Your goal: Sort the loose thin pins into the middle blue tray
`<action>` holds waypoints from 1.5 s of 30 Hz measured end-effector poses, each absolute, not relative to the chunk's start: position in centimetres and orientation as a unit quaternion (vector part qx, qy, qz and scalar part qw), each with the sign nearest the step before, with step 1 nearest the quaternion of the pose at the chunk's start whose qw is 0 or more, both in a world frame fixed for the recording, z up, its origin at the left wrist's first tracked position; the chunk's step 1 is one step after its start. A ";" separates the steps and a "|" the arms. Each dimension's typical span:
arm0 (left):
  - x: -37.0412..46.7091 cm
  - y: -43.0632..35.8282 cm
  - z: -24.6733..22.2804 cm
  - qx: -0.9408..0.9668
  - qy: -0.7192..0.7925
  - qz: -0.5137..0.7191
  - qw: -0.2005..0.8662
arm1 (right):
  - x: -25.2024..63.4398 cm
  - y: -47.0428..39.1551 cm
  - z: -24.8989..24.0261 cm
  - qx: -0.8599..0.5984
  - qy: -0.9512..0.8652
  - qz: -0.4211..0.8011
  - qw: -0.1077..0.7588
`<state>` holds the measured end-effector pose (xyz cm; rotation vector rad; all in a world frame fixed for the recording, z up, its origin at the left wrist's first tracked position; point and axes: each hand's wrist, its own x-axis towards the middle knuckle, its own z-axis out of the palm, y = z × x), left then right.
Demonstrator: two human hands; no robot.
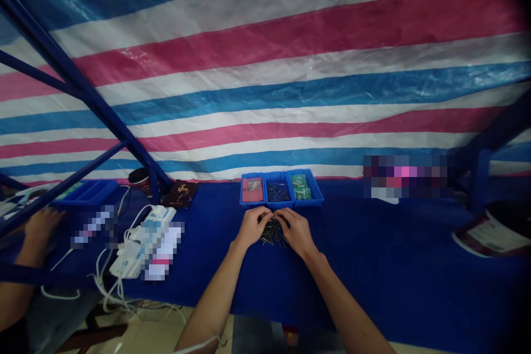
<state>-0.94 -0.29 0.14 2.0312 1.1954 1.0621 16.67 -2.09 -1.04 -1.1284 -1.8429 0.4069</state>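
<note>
My left hand [253,225] and my right hand [295,230] meet over a small pile of thin, dark metal pieces that look like screws [270,235] on the blue table. The thumb and fingers of both are pinched together, almost touching each other. Whatever sits between the fingertips is too small to make out. Just beyond stand three blue bins side by side. The left bin [253,204] has a pink-red bottom with something small in it. More dark screw-like pieces [277,192] lie in the middle bin. Small whitish pieces on green [301,186] fill the right one.
A white power strip [143,240] with tangled cables lies to the left, near a dark brown packet [180,193] and a dark cup [140,180]. A blue frame post [87,91] slants beside them. Another person's hand [41,225] is at far left. A large container [493,232] stands right.
</note>
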 end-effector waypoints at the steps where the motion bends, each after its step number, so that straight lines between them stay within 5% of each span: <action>1: -0.9 -0.3 0.2 0.756 0.444 0.395 0.275 | 16.7 -2.1 -1.1 -0.459 -0.746 0.163 0.454; 45: -0.8 -0.3 0.6 0.751 0.459 0.385 0.279 | 17.4 -2.5 -0.3 -0.492 -0.733 0.177 0.436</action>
